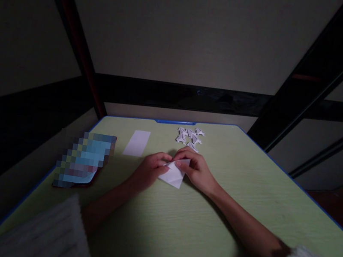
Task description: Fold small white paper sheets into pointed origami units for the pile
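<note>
A white sheet of paper (173,175), partly folded to a point, lies on the pale green table (227,207) in the middle of the head view. My left hand (148,169) presses its left edge with curled fingers. My right hand (196,167) pinches the paper's upper right edge, fingers closed on it. Both forearms reach in from the near edge, with white knitted sleeves pushed back.
Several small folded white paper figures (189,136) sit in a cluster just beyond my right hand. A flat white paper strip (137,142) lies to the left of them. A blurred blue object (83,159) rests near the table's left edge. Dark bed-frame bars stand behind.
</note>
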`<state>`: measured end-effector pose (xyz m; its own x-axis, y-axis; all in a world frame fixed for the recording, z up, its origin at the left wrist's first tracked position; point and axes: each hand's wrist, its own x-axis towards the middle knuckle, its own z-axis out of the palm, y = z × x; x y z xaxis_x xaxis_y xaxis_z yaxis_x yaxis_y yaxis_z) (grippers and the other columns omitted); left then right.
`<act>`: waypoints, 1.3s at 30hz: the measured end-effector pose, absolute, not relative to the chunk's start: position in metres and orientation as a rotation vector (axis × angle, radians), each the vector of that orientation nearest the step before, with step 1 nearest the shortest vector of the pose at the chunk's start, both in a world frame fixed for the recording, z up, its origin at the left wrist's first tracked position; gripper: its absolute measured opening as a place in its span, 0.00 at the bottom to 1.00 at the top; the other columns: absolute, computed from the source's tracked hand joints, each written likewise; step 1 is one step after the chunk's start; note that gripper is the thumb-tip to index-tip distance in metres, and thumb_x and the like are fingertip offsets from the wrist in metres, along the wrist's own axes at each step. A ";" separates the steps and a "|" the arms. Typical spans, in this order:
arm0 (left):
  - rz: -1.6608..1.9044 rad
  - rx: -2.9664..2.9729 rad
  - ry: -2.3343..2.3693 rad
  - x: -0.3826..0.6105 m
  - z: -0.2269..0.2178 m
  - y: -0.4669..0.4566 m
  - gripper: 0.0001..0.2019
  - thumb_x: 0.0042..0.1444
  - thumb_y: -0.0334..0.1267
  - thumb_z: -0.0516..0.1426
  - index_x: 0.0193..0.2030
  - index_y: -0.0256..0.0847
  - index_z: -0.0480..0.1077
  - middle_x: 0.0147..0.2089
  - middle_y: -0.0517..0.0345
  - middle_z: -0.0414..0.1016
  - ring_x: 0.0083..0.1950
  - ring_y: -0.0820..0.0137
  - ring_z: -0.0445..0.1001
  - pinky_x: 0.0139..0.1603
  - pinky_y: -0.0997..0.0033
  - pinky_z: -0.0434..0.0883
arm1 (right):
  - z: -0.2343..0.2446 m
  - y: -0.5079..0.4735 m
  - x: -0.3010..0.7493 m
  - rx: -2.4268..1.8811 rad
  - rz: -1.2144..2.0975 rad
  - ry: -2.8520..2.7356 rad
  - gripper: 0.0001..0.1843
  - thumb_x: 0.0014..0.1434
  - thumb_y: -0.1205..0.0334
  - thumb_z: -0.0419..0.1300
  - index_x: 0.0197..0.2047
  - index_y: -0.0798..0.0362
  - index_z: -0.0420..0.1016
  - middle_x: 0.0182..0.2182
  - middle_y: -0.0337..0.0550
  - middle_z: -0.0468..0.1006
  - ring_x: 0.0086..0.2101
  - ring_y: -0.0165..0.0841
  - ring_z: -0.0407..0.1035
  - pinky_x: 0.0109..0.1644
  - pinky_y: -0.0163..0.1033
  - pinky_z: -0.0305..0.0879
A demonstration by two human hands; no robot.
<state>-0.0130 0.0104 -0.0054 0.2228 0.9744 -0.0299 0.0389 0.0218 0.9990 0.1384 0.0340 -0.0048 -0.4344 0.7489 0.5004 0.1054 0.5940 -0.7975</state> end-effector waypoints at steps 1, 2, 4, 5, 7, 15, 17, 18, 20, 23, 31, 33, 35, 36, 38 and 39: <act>1.002 1.337 1.083 -0.013 -0.005 0.010 0.13 0.37 0.33 0.54 0.33 0.35 0.63 0.18 0.65 0.68 0.19 0.77 0.61 0.20 0.79 0.53 | -0.005 0.034 0.138 -0.690 0.860 -1.911 0.05 0.50 0.72 0.54 0.28 0.56 0.70 0.28 0.41 0.66 0.32 0.30 0.62 0.36 0.37 0.57; 1.002 1.361 1.084 -0.014 -0.005 0.011 0.12 0.37 0.33 0.54 0.33 0.36 0.62 0.17 0.66 0.67 0.18 0.78 0.60 0.19 0.80 0.52 | -0.005 0.034 0.138 -0.696 0.844 -1.924 0.05 0.50 0.72 0.54 0.28 0.56 0.70 0.28 0.41 0.66 0.32 0.30 0.62 0.36 0.37 0.57; 1.000 1.403 1.080 -0.014 -0.006 0.011 0.12 0.38 0.34 0.53 0.32 0.36 0.62 0.16 0.67 0.65 0.17 0.79 0.58 0.19 0.80 0.51 | -0.005 0.033 0.138 -0.717 0.802 -1.947 0.05 0.50 0.72 0.53 0.28 0.56 0.70 0.28 0.42 0.66 0.32 0.30 0.62 0.36 0.37 0.57; 0.997 1.416 1.075 -0.014 -0.006 0.012 0.12 0.38 0.34 0.53 0.32 0.36 0.61 0.16 0.67 0.65 0.16 0.79 0.57 0.19 0.80 0.50 | -0.005 0.032 0.138 -0.731 0.775 -1.958 0.05 0.50 0.72 0.53 0.28 0.56 0.70 0.28 0.42 0.66 0.32 0.30 0.62 0.36 0.37 0.57; 0.988 1.419 1.063 -0.014 -0.008 0.012 0.12 0.38 0.35 0.53 0.33 0.36 0.60 0.16 0.67 0.65 0.17 0.79 0.58 0.19 0.80 0.50 | -0.005 0.031 0.138 -0.760 0.711 -1.980 0.05 0.50 0.72 0.54 0.28 0.57 0.70 0.28 0.42 0.66 0.31 0.30 0.62 0.35 0.37 0.58; 0.987 1.407 1.019 -0.012 -0.011 0.012 0.14 0.39 0.35 0.53 0.36 0.39 0.57 0.15 0.69 0.62 0.16 0.77 0.59 0.19 0.80 0.50 | -0.002 0.027 0.135 -0.822 0.591 -2.021 0.05 0.49 0.72 0.54 0.26 0.57 0.70 0.27 0.42 0.67 0.29 0.29 0.62 0.33 0.35 0.58; 0.976 1.414 1.036 -0.012 -0.010 0.011 0.14 0.39 0.34 0.52 0.36 0.39 0.57 0.14 0.69 0.61 0.16 0.77 0.58 0.18 0.80 0.49 | -0.002 0.027 0.135 -0.831 0.593 -2.021 0.05 0.49 0.72 0.54 0.26 0.57 0.70 0.27 0.42 0.67 0.29 0.29 0.63 0.32 0.35 0.59; 0.974 1.422 1.053 -0.012 -0.009 0.011 0.14 0.39 0.34 0.52 0.36 0.39 0.58 0.14 0.69 0.61 0.15 0.78 0.57 0.18 0.80 0.49 | -0.002 0.026 0.135 -0.837 0.596 -2.018 0.05 0.49 0.72 0.54 0.26 0.57 0.70 0.27 0.41 0.67 0.29 0.29 0.63 0.31 0.35 0.59; 0.978 1.447 1.090 -0.012 -0.009 0.011 0.13 0.41 0.35 0.52 0.36 0.38 0.59 0.14 0.69 0.61 0.15 0.78 0.56 0.18 0.80 0.48 | -0.003 0.026 0.134 -0.848 0.599 -2.001 0.05 0.48 0.72 0.54 0.26 0.57 0.71 0.27 0.42 0.67 0.29 0.29 0.63 0.31 0.35 0.59; 1.003 1.481 1.110 -0.013 -0.009 0.011 0.11 0.43 0.35 0.51 0.36 0.38 0.60 0.16 0.68 0.62 0.16 0.78 0.56 0.18 0.79 0.48 | -0.003 0.026 0.134 -0.831 0.577 -1.948 0.05 0.47 0.72 0.55 0.27 0.56 0.72 0.27 0.42 0.68 0.30 0.30 0.64 0.32 0.35 0.60; 1.014 1.430 1.102 -0.014 -0.010 0.012 0.12 0.42 0.36 0.52 0.36 0.38 0.59 0.14 0.69 0.59 0.16 0.77 0.56 0.19 0.79 0.48 | -0.001 0.023 0.134 -0.760 0.526 -1.849 0.06 0.48 0.70 0.56 0.26 0.53 0.73 0.27 0.41 0.71 0.30 0.30 0.66 0.35 0.38 0.62; 1.015 1.428 1.101 -0.014 -0.010 0.011 0.12 0.42 0.36 0.52 0.36 0.37 0.59 0.14 0.69 0.59 0.16 0.77 0.56 0.19 0.79 0.48 | -0.001 0.022 0.134 -0.735 0.535 -1.874 0.07 0.48 0.70 0.56 0.27 0.52 0.74 0.27 0.41 0.72 0.30 0.30 0.66 0.35 0.38 0.63; 1.025 1.429 1.103 -0.014 -0.009 0.011 0.12 0.42 0.37 0.52 0.36 0.37 0.59 0.14 0.69 0.60 0.16 0.78 0.56 0.19 0.79 0.48 | -0.001 0.022 0.135 -0.704 0.548 -1.909 0.08 0.49 0.71 0.55 0.29 0.52 0.74 0.28 0.42 0.72 0.31 0.30 0.67 0.36 0.38 0.63; 1.034 1.428 1.102 -0.014 -0.009 0.011 0.12 0.42 0.37 0.52 0.36 0.37 0.59 0.15 0.69 0.60 0.16 0.78 0.56 0.19 0.79 0.49 | -0.001 0.022 0.135 -0.693 0.551 -1.928 0.09 0.48 0.71 0.55 0.29 0.52 0.74 0.29 0.42 0.73 0.31 0.30 0.67 0.36 0.38 0.63; 1.048 1.425 1.096 -0.014 -0.009 0.011 0.12 0.43 0.37 0.51 0.36 0.37 0.59 0.15 0.68 0.61 0.17 0.78 0.56 0.19 0.79 0.49 | -0.002 0.022 0.135 -0.679 0.546 -1.961 0.10 0.48 0.72 0.55 0.31 0.52 0.75 0.30 0.43 0.73 0.32 0.30 0.67 0.36 0.38 0.63; 1.052 1.427 1.093 -0.014 -0.008 0.011 0.12 0.43 0.37 0.51 0.36 0.37 0.59 0.15 0.68 0.61 0.17 0.78 0.55 0.19 0.79 0.49 | -0.002 0.022 0.135 -0.673 0.541 -1.976 0.10 0.48 0.72 0.55 0.31 0.52 0.75 0.31 0.44 0.73 0.33 0.30 0.67 0.37 0.37 0.63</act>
<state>-0.0138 0.0111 -0.0084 0.2097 0.9760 0.0581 0.0955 -0.0796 0.9922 0.1353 0.0220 -0.0019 -0.4015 0.6532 0.6420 0.2351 0.7510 -0.6170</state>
